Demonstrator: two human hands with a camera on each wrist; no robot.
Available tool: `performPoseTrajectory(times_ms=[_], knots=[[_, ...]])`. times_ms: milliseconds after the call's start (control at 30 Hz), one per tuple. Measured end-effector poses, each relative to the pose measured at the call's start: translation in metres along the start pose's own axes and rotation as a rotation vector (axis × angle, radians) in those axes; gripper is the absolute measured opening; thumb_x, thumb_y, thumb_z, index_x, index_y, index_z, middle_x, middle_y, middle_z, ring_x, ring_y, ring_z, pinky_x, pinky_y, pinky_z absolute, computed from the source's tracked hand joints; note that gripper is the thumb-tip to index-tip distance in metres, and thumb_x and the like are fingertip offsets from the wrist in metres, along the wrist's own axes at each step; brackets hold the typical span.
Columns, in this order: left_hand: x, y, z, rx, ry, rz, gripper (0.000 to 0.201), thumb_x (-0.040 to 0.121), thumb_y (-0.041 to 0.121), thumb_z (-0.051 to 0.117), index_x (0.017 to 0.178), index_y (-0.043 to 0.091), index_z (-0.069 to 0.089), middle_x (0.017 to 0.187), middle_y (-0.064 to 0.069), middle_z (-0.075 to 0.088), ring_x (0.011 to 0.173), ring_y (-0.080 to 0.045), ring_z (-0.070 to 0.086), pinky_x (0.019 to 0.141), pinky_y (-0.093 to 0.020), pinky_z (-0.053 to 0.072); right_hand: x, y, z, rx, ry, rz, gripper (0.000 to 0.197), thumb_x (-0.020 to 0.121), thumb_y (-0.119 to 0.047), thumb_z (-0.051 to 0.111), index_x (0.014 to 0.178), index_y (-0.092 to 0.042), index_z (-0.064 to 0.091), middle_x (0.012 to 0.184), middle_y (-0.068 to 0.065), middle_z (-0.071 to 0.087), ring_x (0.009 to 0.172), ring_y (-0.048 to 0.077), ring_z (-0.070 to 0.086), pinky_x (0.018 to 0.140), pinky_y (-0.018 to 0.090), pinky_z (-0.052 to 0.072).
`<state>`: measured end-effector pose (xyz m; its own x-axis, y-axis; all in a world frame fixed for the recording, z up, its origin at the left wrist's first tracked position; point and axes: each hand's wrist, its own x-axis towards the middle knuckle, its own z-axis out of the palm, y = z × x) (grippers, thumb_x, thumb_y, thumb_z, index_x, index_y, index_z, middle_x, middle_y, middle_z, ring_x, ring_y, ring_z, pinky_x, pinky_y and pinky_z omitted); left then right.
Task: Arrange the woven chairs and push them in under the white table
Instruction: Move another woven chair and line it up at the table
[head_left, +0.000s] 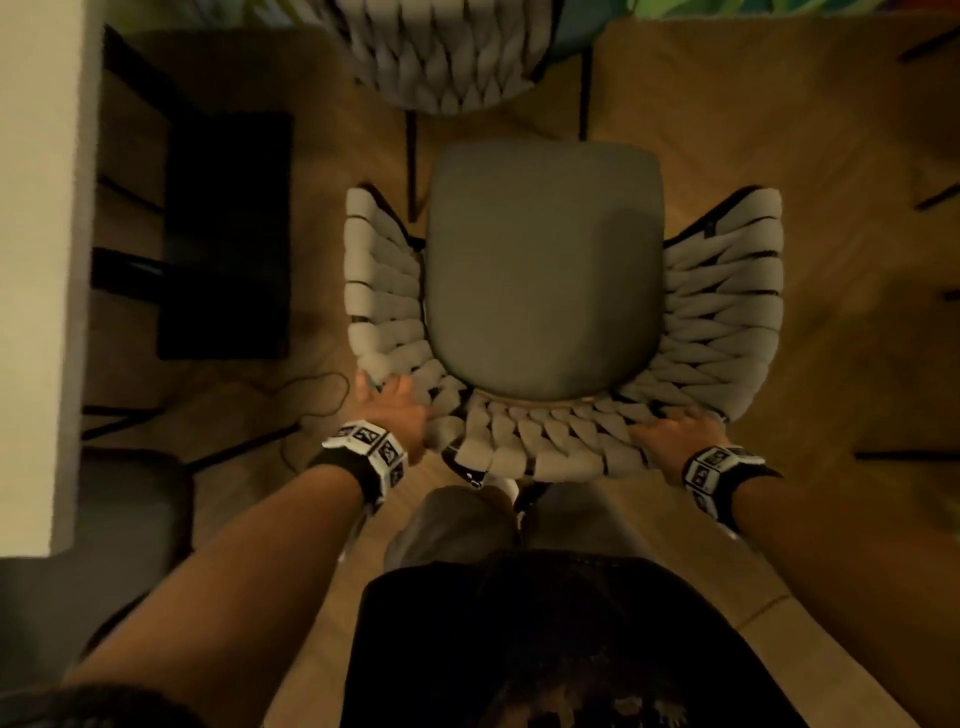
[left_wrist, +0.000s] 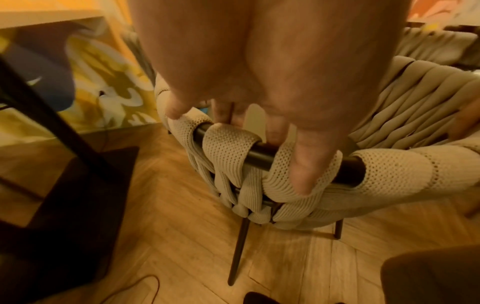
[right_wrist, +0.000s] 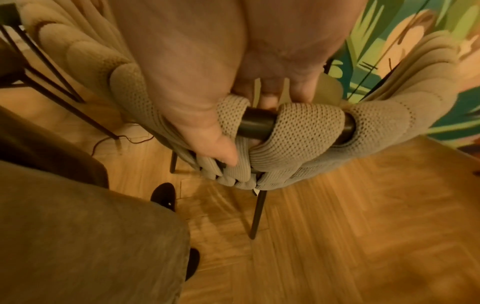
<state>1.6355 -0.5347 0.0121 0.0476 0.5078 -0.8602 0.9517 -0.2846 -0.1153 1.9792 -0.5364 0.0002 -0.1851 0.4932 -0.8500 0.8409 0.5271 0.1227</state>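
A woven chair (head_left: 540, 270) with a grey seat cushion and beige knitted straps stands on the wood floor right in front of me, its back towards me. My left hand (head_left: 397, 410) grips the top rail at the back's left corner, fingers curled over the black tube (left_wrist: 259, 156). My right hand (head_left: 675, 434) grips the same rail at the back's right; its thumb (right_wrist: 215, 144) presses the straps beside the tube (right_wrist: 255, 124). The white table (head_left: 41, 260) runs along the left edge of the head view. A second woven chair (head_left: 441, 57) stands ahead, beyond the first.
The table's black base plate (head_left: 223, 234) and dark legs lie on the floor left of the chair. A thin cable (head_left: 311, 400) loops on the floor near my left hand. Another grey seat (head_left: 124, 519) sits under the table's near end. A colourful mural wall (right_wrist: 405, 61) is ahead.
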Motion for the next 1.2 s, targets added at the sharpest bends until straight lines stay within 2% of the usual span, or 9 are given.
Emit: performPoseTrajectory(times_ms=[100,233,467,567,667,767,900,1067,1200], knots=[[-0.009,-0.005,0.008,-0.125,-0.01,-0.06,0.058,0.087,0.049,0.057,0.137,0.02,0.049,0.152,-0.015,0.022,0.144,-0.035,0.013,0.112,-0.069,-0.005,0.017,0.006,-0.024,-0.081,0.059,-0.019,0.041,0.091,-0.024,0.053,0.131,-0.033,0.046,0.135,0.001,0.054,0.128,0.026,0.046,0.105,0.044,0.038],[-0.018,-0.015,0.024,-0.245,-0.002,-0.146,0.067,0.083,0.059,0.058,0.14,0.024,0.046,0.153,-0.013,0.022,0.145,-0.031,0.015,0.112,-0.069,-0.006,0.04,0.003,-0.058,-0.168,0.11,-0.073,0.045,0.094,-0.031,0.051,0.137,-0.035,0.041,0.137,-0.001,0.053,0.129,0.023,0.046,0.105,0.038,0.038],[-0.031,-0.019,0.046,-0.471,-0.043,-0.312,0.07,0.083,0.062,0.056,0.14,0.021,0.047,0.153,-0.012,0.02,0.146,-0.03,0.011,0.114,-0.065,-0.006,0.079,0.002,-0.114,-0.395,0.168,-0.284,0.027,0.087,-0.024,0.058,0.113,-0.027,0.057,0.108,0.001,0.068,0.106,0.024,0.061,0.092,0.037,0.048],[-0.033,-0.008,0.048,-0.577,-0.059,-0.395,0.075,0.081,0.064,0.056,0.143,0.023,0.044,0.152,-0.011,0.023,0.145,-0.029,0.014,0.115,-0.064,-0.003,0.096,0.006,-0.141,-0.517,0.206,-0.368,0.033,0.086,-0.022,0.059,0.118,-0.026,0.053,0.112,0.002,0.067,0.111,0.024,0.059,0.097,0.036,0.044],[-0.034,0.007,0.048,-0.674,-0.072,-0.458,0.065,0.084,0.058,0.058,0.137,0.021,0.051,0.152,-0.011,0.024,0.145,-0.029,0.016,0.116,-0.064,-0.002,0.11,0.011,-0.164,-0.596,0.225,-0.448,0.041,0.087,-0.021,0.056,0.127,-0.025,0.049,0.121,0.004,0.063,0.118,0.026,0.054,0.102,0.037,0.037],[-0.037,0.019,0.046,-0.763,-0.073,-0.501,0.063,0.085,0.055,0.059,0.136,0.02,0.051,0.153,-0.01,0.021,0.146,-0.027,0.014,0.115,-0.064,-0.002,0.117,0.015,-0.179,-0.666,0.23,-0.52,0.036,0.09,-0.022,0.051,0.126,-0.023,0.05,0.122,0.007,0.062,0.117,0.028,0.055,0.101,0.039,0.041],[-0.041,0.032,0.039,-0.831,-0.06,-0.529,0.062,0.086,0.053,0.06,0.136,0.018,0.052,0.152,-0.01,0.022,0.145,-0.028,0.014,0.116,-0.064,-0.003,0.119,0.017,-0.189,-0.775,0.186,-0.544,0.036,0.096,-0.023,0.04,0.132,-0.023,0.045,0.128,0.008,0.06,0.12,0.029,0.053,0.1,0.039,0.042],[-0.05,0.049,0.037,-0.863,-0.062,-0.557,0.061,0.085,0.054,0.059,0.136,0.02,0.052,0.15,-0.009,0.027,0.143,-0.029,0.019,0.117,-0.063,-0.001,0.121,0.02,-0.19,-0.843,0.108,-0.559,0.042,0.093,-0.026,0.045,0.135,-0.024,0.04,0.131,0.008,0.058,0.123,0.031,0.051,0.102,0.041,0.04],[-0.057,0.071,0.05,-0.867,-0.135,-0.559,0.067,0.082,0.061,0.059,0.136,0.022,0.052,0.152,-0.01,0.023,0.143,-0.029,0.018,0.117,-0.062,0.0,0.123,0.023,-0.171,-0.827,0.076,-0.615,0.043,0.092,-0.039,0.049,0.132,-0.024,0.042,0.128,0.008,0.06,0.12,0.032,0.051,0.102,0.043,0.034]])
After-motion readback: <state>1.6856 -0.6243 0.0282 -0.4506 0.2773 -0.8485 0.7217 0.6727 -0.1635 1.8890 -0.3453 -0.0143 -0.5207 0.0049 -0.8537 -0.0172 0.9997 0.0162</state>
